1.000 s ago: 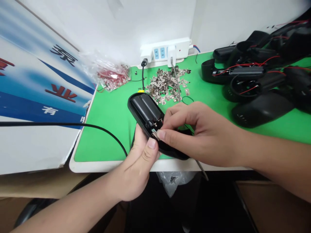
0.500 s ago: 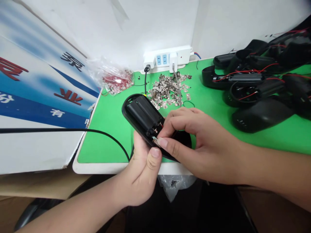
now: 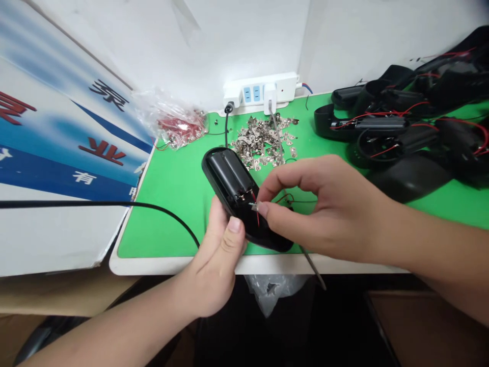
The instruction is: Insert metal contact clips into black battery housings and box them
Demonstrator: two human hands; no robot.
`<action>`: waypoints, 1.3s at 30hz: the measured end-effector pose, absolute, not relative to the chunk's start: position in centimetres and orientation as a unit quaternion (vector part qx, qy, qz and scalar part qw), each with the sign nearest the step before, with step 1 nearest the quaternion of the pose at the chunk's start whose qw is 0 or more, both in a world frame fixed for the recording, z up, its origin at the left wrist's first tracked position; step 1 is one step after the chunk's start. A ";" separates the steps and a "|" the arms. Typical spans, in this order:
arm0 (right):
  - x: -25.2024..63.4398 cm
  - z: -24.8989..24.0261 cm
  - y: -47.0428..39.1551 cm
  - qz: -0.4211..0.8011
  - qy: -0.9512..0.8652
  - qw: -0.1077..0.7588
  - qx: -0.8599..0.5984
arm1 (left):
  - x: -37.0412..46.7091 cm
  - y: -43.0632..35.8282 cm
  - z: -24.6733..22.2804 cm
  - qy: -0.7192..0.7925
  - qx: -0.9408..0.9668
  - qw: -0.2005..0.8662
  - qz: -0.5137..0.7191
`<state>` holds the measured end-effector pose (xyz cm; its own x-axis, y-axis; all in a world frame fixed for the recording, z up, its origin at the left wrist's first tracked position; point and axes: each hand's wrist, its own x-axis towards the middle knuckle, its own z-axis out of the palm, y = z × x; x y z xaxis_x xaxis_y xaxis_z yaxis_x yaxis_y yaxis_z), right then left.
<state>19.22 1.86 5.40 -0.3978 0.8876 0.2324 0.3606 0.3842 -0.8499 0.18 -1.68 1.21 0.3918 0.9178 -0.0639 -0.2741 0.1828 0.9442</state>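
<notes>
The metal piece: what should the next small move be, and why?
Probably guide the metal piece down into the hollow end of the black housing: the right hand pinches it over that hollow, and the left hand holds the housing, open side in view.

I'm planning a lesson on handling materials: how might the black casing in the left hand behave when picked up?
The black casing is probably stiff: it shows no sag in the left hand. Its glossy surface may be slightly slippery. The thin red wire at it would likely flop.
</notes>
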 end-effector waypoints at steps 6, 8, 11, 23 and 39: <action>19.6 5.7 1.9 0.378 -0.752 0.408 -0.354 | 0.3 -0.8 1.2 0.324 0.411 0.731 0.438; 19.7 5.8 2.1 0.414 -0.750 0.410 -0.313 | 0.2 -0.7 1.1 0.324 0.405 0.735 0.438; 20.1 6.0 2.6 0.471 -0.754 0.380 -0.257 | 0.2 -0.7 1.0 0.325 0.399 0.733 0.445; 20.5 5.0 4.0 0.471 -0.750 0.400 -0.235 | 0.1 -0.9 1.0 0.328 0.440 0.724 0.419; 20.5 5.7 3.2 0.462 -0.697 0.460 -0.298 | -0.2 -1.1 0.7 0.340 0.423 0.736 0.404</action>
